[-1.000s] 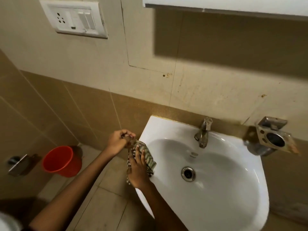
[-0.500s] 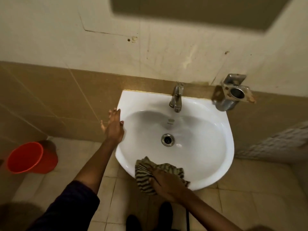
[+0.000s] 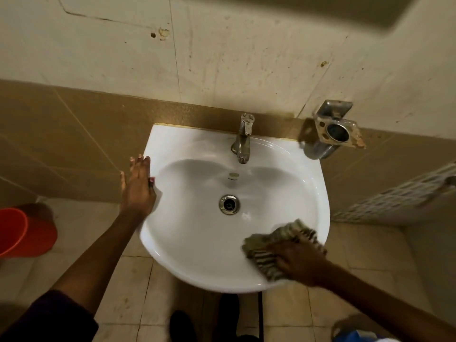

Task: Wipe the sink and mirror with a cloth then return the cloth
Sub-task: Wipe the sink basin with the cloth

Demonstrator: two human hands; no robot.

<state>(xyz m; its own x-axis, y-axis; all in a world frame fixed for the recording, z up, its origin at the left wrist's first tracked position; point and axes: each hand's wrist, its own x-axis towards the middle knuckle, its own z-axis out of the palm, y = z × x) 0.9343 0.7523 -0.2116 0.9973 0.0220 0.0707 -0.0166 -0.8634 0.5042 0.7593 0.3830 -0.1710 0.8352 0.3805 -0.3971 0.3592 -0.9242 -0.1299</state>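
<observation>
At the far left an orange plastic bucket (image 3: 23, 234) stands on the tiled floor, well apart from the work; next, the left hand (image 3: 138, 187) lies flat and open, fingers spread, on the left rim of the white ceramic wall-hung sink (image 3: 197, 243), holding nothing and seemingly bracing the body; in the middle the round metal drain (image 3: 229, 204) sits at the bowl's bottom, with the steel tap (image 3: 243, 138) at the far edge; to the right, the right hand (image 3: 299, 264) presses down on the striped, crumpled cloth (image 3: 278, 240), fingers bent over it, on the near right rim; a metal wall holder (image 3: 336, 130) hangs beyond the sink. To wipe well, I judge the cloth should stay bunched under the palm, follow the rim's curve with steady pressure, then sweep down toward the drain; the mirror is out of view.
</observation>
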